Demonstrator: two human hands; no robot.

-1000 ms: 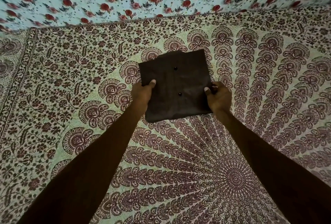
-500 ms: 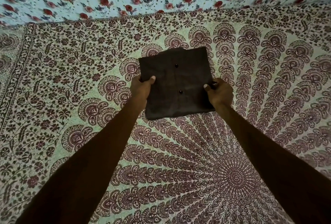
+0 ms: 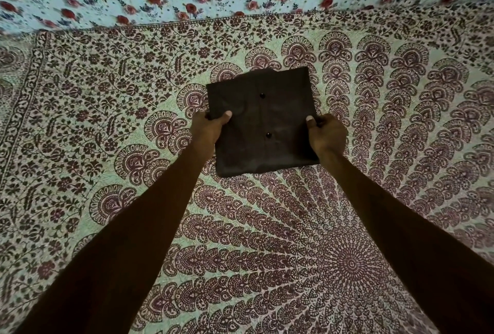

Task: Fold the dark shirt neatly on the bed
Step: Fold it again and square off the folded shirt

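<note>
Dark shirt (image 3: pixel 263 120) folded to a compact square, two buttons (image 3: pixel 262 96) uppermost, at mid-bedspread (image 3: pixel 107 120); resting or slightly lifted, not discernible. Pinched at opposite side edges by left hand (image 3: pixel 207 130) and right hand (image 3: pixel 327 133), thumbs on top.

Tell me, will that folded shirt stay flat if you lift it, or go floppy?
Probably floppy: the shirt is soft cloth, so its middle would likely sag between the left hand and right hand pinching its sides. It looks thin, so probably light. Lifted by one edge, the folds might fall open.
</note>
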